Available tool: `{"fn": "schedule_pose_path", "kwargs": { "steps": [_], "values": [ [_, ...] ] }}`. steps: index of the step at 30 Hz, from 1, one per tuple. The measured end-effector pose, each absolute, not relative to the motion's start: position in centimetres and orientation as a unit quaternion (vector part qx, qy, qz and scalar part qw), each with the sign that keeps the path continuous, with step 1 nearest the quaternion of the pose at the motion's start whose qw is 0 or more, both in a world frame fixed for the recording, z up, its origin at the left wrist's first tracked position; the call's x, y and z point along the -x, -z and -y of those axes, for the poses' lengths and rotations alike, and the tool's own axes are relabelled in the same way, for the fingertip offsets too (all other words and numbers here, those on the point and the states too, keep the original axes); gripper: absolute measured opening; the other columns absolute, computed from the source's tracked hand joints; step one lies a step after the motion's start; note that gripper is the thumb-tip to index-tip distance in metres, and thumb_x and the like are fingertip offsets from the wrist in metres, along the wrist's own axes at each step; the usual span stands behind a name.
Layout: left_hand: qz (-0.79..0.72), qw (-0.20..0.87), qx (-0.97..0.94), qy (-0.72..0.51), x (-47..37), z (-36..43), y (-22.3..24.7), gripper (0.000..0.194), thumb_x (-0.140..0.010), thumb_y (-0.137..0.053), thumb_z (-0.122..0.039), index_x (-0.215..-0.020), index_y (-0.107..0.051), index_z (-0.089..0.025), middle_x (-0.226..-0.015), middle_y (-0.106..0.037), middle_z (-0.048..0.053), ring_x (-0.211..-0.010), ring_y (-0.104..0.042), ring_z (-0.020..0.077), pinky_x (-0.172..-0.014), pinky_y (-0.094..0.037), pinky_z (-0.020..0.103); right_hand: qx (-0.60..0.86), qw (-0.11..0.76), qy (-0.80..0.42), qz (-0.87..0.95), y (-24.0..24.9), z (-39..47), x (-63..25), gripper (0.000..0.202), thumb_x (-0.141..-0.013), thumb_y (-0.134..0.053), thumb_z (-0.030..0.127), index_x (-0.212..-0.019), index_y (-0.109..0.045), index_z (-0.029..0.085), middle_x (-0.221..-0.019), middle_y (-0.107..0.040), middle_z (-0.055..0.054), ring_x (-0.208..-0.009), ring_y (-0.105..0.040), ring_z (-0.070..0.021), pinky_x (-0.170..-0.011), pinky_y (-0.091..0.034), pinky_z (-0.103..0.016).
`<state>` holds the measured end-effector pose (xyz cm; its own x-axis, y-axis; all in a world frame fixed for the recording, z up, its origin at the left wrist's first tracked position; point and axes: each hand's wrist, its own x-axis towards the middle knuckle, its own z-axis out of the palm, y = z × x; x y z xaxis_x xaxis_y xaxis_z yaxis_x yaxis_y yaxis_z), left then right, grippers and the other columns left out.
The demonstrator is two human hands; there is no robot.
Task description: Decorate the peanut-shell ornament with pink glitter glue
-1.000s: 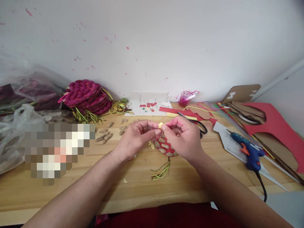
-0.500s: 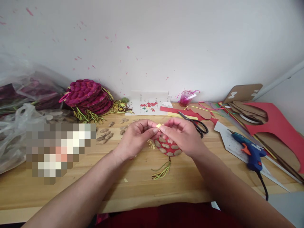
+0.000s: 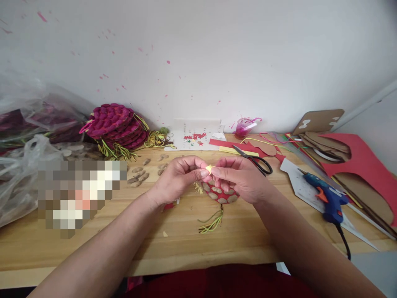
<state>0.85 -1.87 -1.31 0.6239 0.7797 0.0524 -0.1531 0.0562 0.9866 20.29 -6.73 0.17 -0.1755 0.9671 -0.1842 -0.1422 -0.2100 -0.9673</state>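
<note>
Between my two hands is a small yellow paper piece (image 3: 209, 169), pointed like a star. My left hand (image 3: 182, 178) pinches its left side between thumb and finger. The fingers of my right hand (image 3: 240, 178) are closed on its right side. Just below and behind them lies a red disc covered with peanut shells (image 3: 221, 194), partly hidden by my right hand. A green and yellow string tassel (image 3: 212, 222) hangs from its near edge, and a yellow paper fringe (image 3: 198, 188) shows at its left.
Scissors (image 3: 263, 164) lie behind my right hand. A blue glue gun (image 3: 325, 196) rests on white paper at right, beside red sheet (image 3: 364, 165) and cardboard. Loose peanuts (image 3: 139, 177), stacked magenta discs (image 3: 114, 122) and plastic bags (image 3: 18, 178) are at left. Small stars (image 3: 198, 136) lie on paper behind.
The yellow paper piece has turned in my fingertips and more of its pointed outline shows. My right hand has shifted slightly right. The disc stays on the table.
</note>
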Motion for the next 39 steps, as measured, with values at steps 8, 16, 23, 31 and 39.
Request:
{"fn": "schedule_pose_path", "kwargs": {
  "steps": [8,16,23,31,39],
  "values": [
    [-0.259,0.696,-0.571,-0.35,-1.0,1.8,1.8,0.022,-0.081,-0.083,-0.036,-0.085,-0.075,-0.016,-0.076,-0.074,0.003,-0.071,-0.067,0.0133,-0.071,-0.053,0.026,0.476,0.446,-0.613,0.446,-0.2,6.7,-20.2,0.029,-0.075,-0.084,0.041,-0.072,-0.067,0.018,-0.059,-0.068,0.002,-0.048,-0.055,-0.0068,-0.042,-0.039,-0.018],
    [-0.313,0.703,-0.52,-0.37,-1.7,2.3,1.6,0.026,-0.074,-0.088,-0.035,-0.087,-0.077,-0.015,-0.08,-0.077,0.005,-0.071,-0.068,0.0142,-0.07,-0.053,0.026,0.584,0.521,-0.246,0.572,0.0,7.5,-18.7,0.015,-0.082,-0.076,0.032,-0.075,-0.066,0.022,-0.071,-0.072,-0.002,-0.056,-0.063,-0.0142,-0.052,-0.051,-0.029],
    [-0.34,0.705,-0.48,-0.395,-2.2,2.8,1.9,0.03,-0.068,-0.092,-0.035,-0.083,-0.078,-0.014,-0.079,-0.077,0.005,-0.07,-0.068,0.0137,-0.07,-0.055,0.026,0.544,0.474,0.052,0.69,1.4,7.8,-18.5,0.007,-0.084,-0.069,0.019,-0.079,-0.064,0.021,-0.07,-0.069,0.0,-0.059,-0.06,-0.0121,-0.058,-0.048,-0.027],
    [-0.302,0.672,-0.55,-0.394,-1.8,2.6,1.8,0.018,-0.083,-0.081,-0.032,-0.085,-0.074,-0.015,-0.074,-0.075,0.001,-0.068,-0.067,0.0106,-0.068,-0.053,0.021,0.561,0.479,-0.384,0.555,-0.2,7.2,-19.1,0.019,-0.082,-0.075,0.034,-0.078,-0.065,0.019,-0.066,-0.069,0.001,-0.054,-0.06,-0.0097,-0.051,-0.048,-0.023],
    [-0.23,0.68,-0.599,-0.354,-1.2,2.1,1.7,0.017,-0.09,-0.073,-0.032,-0.087,-0.072,-0.016,-0.076,-0.073,0.002,-0.074,-0.069,0.0127,-0.073,-0.054,0.024,0.472,0.442,-0.606,0.464,-0.2,6.7,-20.8,0.031,-0.075,-0.086,0.042,-0.08,-0.066,0.019,-0.06,-0.066,0.004,-0.047,-0.055,-0.0069,-0.044,-0.047,-0.02]
  ]
}}
